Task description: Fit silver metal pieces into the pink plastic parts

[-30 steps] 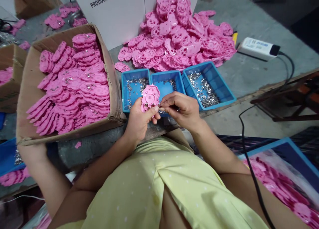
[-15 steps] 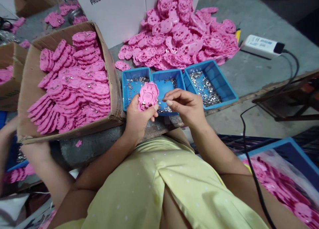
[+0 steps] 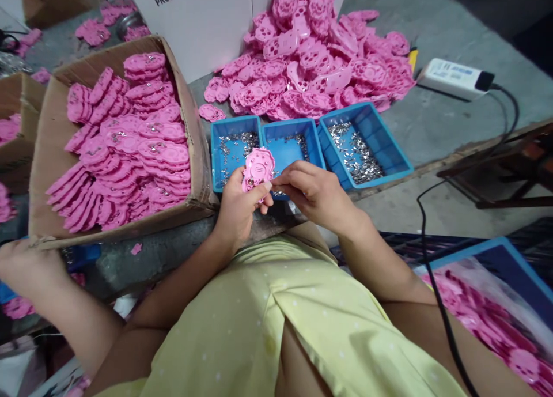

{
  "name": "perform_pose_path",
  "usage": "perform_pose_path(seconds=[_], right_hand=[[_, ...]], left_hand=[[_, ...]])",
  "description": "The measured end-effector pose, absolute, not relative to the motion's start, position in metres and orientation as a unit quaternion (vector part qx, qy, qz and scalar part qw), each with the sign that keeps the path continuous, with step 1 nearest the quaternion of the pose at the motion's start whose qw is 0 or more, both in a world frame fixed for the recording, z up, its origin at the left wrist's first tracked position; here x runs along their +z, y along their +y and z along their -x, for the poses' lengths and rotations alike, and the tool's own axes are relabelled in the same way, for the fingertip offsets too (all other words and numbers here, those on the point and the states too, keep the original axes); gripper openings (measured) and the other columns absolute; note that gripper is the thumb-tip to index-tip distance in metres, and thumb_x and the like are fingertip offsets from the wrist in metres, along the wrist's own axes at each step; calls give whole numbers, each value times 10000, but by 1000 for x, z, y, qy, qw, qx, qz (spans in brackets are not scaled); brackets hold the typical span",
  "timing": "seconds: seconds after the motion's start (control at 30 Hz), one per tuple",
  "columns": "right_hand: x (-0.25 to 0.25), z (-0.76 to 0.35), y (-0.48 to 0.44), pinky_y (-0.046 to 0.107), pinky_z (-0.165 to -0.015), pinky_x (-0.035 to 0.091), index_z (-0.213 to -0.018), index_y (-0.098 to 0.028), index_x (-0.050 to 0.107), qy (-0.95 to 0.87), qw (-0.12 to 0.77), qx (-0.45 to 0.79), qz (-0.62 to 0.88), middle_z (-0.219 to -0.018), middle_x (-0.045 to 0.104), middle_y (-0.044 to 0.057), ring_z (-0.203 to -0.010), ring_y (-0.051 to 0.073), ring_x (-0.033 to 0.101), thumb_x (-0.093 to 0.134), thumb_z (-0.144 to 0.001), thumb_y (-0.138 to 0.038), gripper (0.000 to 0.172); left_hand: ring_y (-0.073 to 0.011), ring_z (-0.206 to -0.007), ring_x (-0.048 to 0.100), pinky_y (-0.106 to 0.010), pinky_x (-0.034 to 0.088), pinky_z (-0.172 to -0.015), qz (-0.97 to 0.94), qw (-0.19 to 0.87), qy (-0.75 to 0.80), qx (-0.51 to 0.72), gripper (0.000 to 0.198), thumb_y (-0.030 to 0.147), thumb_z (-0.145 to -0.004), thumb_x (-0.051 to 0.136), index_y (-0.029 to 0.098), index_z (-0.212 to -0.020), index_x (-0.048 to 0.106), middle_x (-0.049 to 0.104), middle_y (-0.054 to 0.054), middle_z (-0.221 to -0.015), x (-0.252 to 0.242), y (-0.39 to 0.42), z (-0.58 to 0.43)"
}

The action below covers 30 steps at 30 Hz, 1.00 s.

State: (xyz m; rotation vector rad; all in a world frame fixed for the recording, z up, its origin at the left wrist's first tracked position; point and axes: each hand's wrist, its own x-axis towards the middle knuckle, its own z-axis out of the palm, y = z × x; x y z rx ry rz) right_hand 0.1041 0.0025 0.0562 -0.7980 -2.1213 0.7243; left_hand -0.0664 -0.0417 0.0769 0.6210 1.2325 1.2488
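My left hand [image 3: 239, 207] grips a pink plastic toy shell [image 3: 258, 169], holding it upright over the near edge of the blue trays. My right hand [image 3: 313, 192] is pinched at the shell's lower right edge, fingertips pressed together on something too small to make out. Three blue trays [image 3: 370, 133] holding small silver metal pieces [image 3: 356, 152] lie just beyond my hands. A large pile of pink shells [image 3: 319, 63] lies behind the trays.
A cardboard box [image 3: 47, 161] full of stacked pink shells stands at the left. Another person's arm [image 3: 52, 293] reaches in at the lower left. A white power adapter [image 3: 453, 77] and black cable [image 3: 436, 270] lie at the right. A blue crate of pink parts [image 3: 505, 305] sits lower right.
My right hand went from the shell to hovering beside it, then came back to pinch at its lower right edge. The other person's arm shifted at lower left.
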Motion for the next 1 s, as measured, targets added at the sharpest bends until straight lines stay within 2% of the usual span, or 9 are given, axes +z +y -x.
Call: perform_pose_path(seconds=[0.17,0.27,0.4,0.47,0.53,0.67,0.73,0.83,1.0], right_hand=[[55,-104,0,301,-718,562,-969,-266,787,-814,406,277,310,-917,758,53,-820,188,713,655,-1007,-236,141],[58,-100,-3,305,-690,575,-876,-250,778,-735,462,362,339,-842,768,35,-739,175,705,754,-963,-311,109],[63,-93,-5,322,-638,599,-786,-230,740,-581,483,534,380,-757,752,19,-648,169,686,899,-815,-535,345],[64,-90,-5,339,-659,614,-753,-227,726,-539,485,574,381,-762,748,20,-663,173,690,931,-756,-568,398],[63,-88,-3,355,-716,622,-735,-230,731,-532,495,569,384,-810,747,29,-734,184,701,942,-749,-531,368],[60,-87,1,425,-932,610,-742,-237,766,-581,499,493,413,-1026,724,62,-1035,239,696,937,-760,-423,253],[58,-86,2,445,-957,603,-750,-234,775,-596,486,476,427,-1114,699,75,-1129,263,667,929,-765,-403,229],[59,-86,2,458,-957,607,-754,-234,779,-603,475,477,429,-1169,679,81,-1176,277,644,905,-787,-399,211],[63,-87,1,453,-935,610,-749,-235,774,-620,462,464,432,-1128,679,77,-1135,266,649,844,-846,-393,198]], left_hand=[[-100,-511,606,-223,407,-446,-226,634,496,549,321,390,-772,771,204,-911,550,671,24,-767,79,-40,70],[-125,-532,627,-239,437,-466,-229,631,484,562,276,409,-833,717,198,-950,582,713,-10,-779,79,-40,68],[-172,-729,718,-259,534,-586,-249,618,474,575,268,384,-887,700,191,-1066,651,775,-60,-918,78,-42,63],[-201,-854,743,-269,562,-644,-256,609,474,582,281,372,-905,698,199,-1125,673,783,-74,-1008,77,-44,61],[-222,-950,745,-283,580,-698,-258,605,473,586,318,359,-920,688,207,-1198,686,778,-85,-1095,76,-44,60],[-255,-1102,717,-341,608,-852,-263,608,473,581,446,310,-925,638,233,-1363,663,736,-96,-1287,74,-45,58],[-268,-1154,701,-365,610,-903,-264,607,476,579,511,275,-914,608,239,-1423,635,711,-98,-1353,74,-45,57],[-279,-1188,690,-387,613,-930,-270,602,478,579,571,252,-907,573,236,-1478,599,683,-108,-1411,74,-45,56],[-291,-1307,646,-408,589,-1037,-296,601,470,575,613,266,-913,582,248,-1525,564,656,-96,-1484,72,-45,56]])
